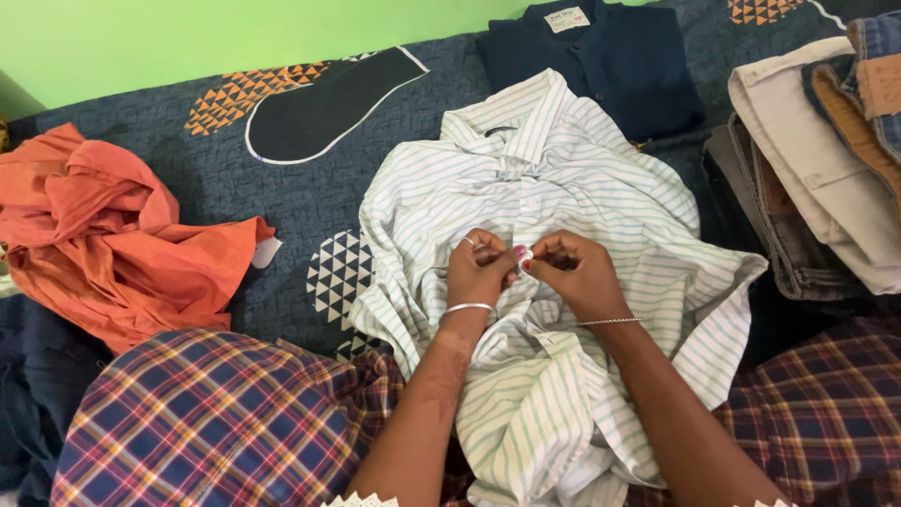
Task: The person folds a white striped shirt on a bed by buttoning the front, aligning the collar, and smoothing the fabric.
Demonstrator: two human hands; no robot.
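A white shirt with thin green stripes [601,188] lies spread face up on the bed, collar toward the wall, its lower part draped over my lap. My left hand [479,272] and my right hand [574,272] meet at the middle of its front placket. Both pinch the fabric there, fingertips touching around a small white button [526,254]. A ring sits on my left hand and a silver bangle on each wrist.
A crumpled orange garment [103,235] lies at the left. A folded dark navy shirt [601,56] rests beyond the collar. A stack of folded trousers and jeans [817,160] stands at the right. The bedsheet [272,178] is dark blue with patterned patches. Plaid cloth [206,422] covers my knees.
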